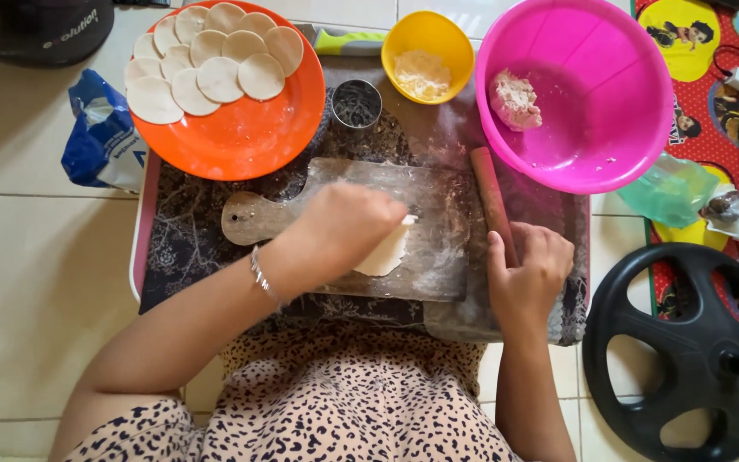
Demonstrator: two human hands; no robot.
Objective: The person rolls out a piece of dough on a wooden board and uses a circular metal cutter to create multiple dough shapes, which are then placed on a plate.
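The left hand [348, 229], fingers curled, presses a pale dough piece [384, 252] onto the floured board [438, 214] at frame centre. The right hand [528, 269] grips the rolling pin [491, 201]. Thin dough could stick and tear.

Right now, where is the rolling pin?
In the head view, the rolling pin lies along the right edge of the floured board, just below the pink bowl, with the right hand gripping its near end.

I note a floured, matt wooden board [438, 248], a wooden rolling pin [489, 201], glossy plastic bowls, pink [635, 128] and yellow [455, 51], and smooth pale dough [384, 255].
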